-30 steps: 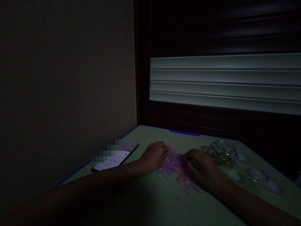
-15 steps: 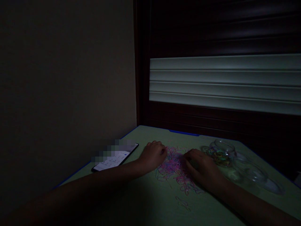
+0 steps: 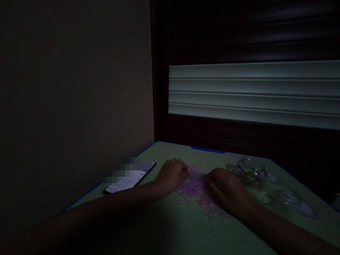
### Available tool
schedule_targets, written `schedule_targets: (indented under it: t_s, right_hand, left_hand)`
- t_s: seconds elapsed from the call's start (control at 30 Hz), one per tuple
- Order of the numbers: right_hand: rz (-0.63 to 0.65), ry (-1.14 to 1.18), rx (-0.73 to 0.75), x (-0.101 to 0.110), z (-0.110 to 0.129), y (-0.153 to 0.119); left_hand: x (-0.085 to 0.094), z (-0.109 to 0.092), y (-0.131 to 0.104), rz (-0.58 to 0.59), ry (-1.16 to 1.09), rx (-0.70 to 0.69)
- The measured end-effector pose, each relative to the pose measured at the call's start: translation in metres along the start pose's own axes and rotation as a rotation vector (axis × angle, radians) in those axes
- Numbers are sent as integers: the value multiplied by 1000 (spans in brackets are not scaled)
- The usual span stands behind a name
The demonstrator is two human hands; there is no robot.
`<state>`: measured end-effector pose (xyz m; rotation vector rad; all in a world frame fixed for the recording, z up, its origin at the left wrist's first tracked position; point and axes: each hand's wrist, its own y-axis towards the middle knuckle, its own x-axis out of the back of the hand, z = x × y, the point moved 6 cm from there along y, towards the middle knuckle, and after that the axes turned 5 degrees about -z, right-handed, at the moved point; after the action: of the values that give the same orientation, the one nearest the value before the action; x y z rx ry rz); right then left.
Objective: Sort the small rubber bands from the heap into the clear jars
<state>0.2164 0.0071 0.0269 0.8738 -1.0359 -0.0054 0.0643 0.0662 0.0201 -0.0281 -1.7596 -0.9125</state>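
Observation:
A loose pile of thin pink, purple and blue bands (image 3: 195, 184) lies on the pale green table (image 3: 159, 150). At the pile's left edge rests my left hand (image 3: 172, 177), its fingers curled in; what they hold, if anything, is too dark to make out. My right hand (image 3: 225, 187) is at the right side of the pile, fingers bent down and closed towards the thumb, their tips hidden in shadow among the bands. Right of it stands a clear round jar (image 3: 251, 171) with darker green, yellow and orange bands in it. A few stray bands (image 3: 206, 229) lie nearer to me.
A phone (image 3: 130, 179) with a lit screen lies left of my left hand. Clear plastic pieces (image 3: 292, 198) are spread on the table's right side. Behind the table are a dark panel with pale slats (image 3: 252, 94) and, at left, a plain wall (image 3: 77, 81).

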Motion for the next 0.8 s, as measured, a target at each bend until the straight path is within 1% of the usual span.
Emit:
schedule_targets:
  t_s: [0.23,0.5,0.63,0.8]
  right_hand:
    - [-15,-19,7,0,0,1]
    - [-32,-2,29,2,2,2]
    - [-27,0,10,2,2,2]
    - [-40,5,9,3,1,1]
  left_hand:
    - [1,-1,0,-32,17,7]
    - [10,-7,1,-101,25,18]
    - [12,-8,1,-114,-33,10]
    - [15,-10,3,-164,-174,7]
